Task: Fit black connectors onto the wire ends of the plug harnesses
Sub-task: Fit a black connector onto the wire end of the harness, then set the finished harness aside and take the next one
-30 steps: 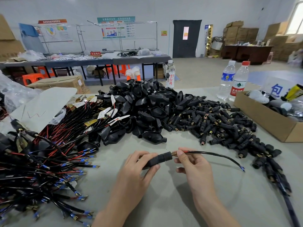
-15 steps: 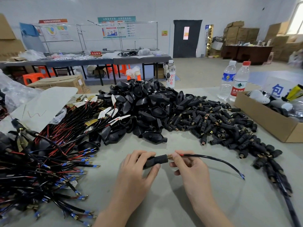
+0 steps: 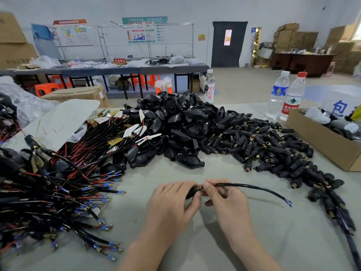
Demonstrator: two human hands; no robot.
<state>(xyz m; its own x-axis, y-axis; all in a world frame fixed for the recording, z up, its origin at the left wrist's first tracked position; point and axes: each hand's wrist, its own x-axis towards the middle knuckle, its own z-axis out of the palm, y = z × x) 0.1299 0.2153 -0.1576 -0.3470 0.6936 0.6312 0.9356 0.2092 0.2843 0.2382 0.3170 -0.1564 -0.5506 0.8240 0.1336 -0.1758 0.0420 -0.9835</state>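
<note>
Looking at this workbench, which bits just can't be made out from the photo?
All in the head view:
The small black plastic connector: mostly covered by the left hand's fingers.
Where the thin black wire enters it: hidden behind the right hand's fingertips.
The brown cardboard box: cut off by the right edge.
The white wall posters: print too small to read.

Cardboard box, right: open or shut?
Open: nothing covers the box, and white items show above its rim.
</note>
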